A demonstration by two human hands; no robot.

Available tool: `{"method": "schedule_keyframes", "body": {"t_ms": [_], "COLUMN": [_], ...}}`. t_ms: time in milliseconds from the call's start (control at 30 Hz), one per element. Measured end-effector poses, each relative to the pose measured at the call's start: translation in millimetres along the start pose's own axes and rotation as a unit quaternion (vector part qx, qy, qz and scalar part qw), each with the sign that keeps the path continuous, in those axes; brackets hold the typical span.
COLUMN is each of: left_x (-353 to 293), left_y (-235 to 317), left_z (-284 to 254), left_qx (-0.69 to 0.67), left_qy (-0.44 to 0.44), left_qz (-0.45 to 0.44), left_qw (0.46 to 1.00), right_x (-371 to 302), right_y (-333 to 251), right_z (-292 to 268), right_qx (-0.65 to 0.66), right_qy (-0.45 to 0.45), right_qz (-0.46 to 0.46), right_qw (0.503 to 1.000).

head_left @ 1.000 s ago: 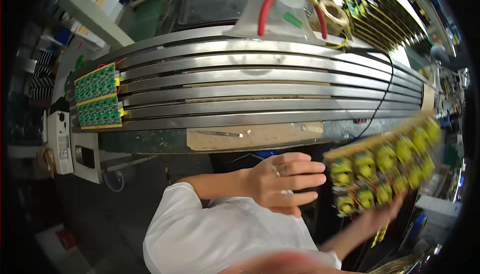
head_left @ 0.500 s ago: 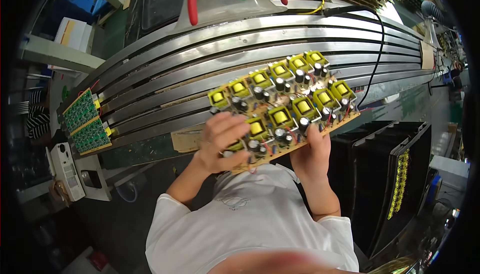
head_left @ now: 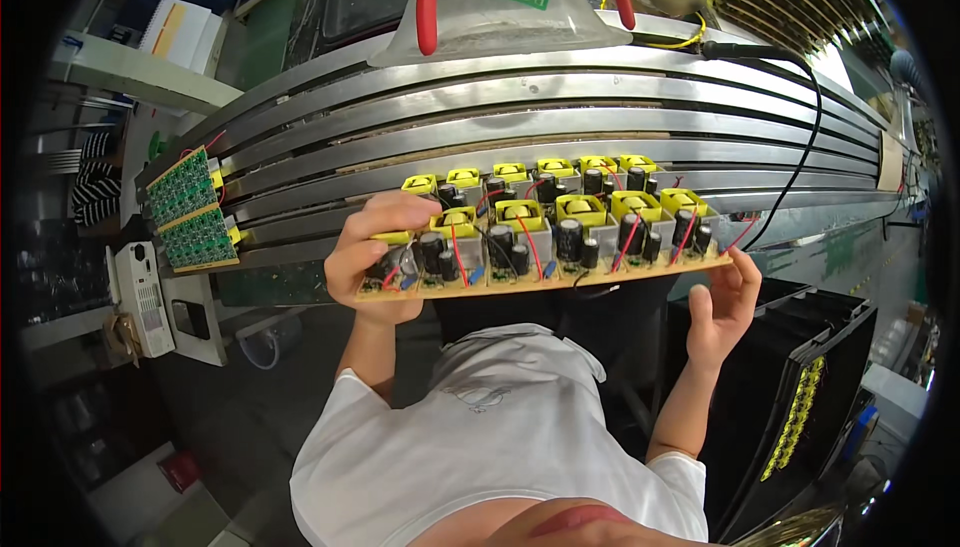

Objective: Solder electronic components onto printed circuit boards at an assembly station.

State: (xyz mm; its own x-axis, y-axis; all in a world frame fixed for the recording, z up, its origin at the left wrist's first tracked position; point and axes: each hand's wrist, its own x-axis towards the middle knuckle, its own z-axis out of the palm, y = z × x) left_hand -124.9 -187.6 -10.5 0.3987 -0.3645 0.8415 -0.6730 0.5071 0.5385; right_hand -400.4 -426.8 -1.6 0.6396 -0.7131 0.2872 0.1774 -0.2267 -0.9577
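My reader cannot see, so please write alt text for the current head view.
A person's left hand grips a circuit board panel carrying two rows of yellow transformers, with their right hand at its right end. Beyond it run long metal rails, with two green circuit boards at their left end.

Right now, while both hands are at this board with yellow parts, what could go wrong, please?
The right hand is only at the right corner of the circuit board, its thumb apart from the edge, so the board might tip on that side. The left hand grips the other end close to the yellow-topped parts; pressing there could bend one. The red wires arch up above the board and may snag on fingers.
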Motion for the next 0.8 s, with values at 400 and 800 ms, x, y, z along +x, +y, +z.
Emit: {"method": "schedule_keyframes", "body": {"t_ms": [400,800], "left_x": [7.0,-11.5], "left_y": [3.5,24.8], "left_z": [5.9,-109.0], "left_qx": [0.007,-0.176], "left_qy": [0.102,0.235], "left_qz": [-0.042,-0.246], "left_qw": [0.994,0.924], "right_x": [-19.1,-23.4], "right_y": [-58.4,-107.1], "right_z": [-105.9,-233.0], "right_qx": [-0.267,-0.467], "right_qy": [0.127,0.227], "right_qz": [-0.141,0.246], "right_qw": [0.945,0.819]}}
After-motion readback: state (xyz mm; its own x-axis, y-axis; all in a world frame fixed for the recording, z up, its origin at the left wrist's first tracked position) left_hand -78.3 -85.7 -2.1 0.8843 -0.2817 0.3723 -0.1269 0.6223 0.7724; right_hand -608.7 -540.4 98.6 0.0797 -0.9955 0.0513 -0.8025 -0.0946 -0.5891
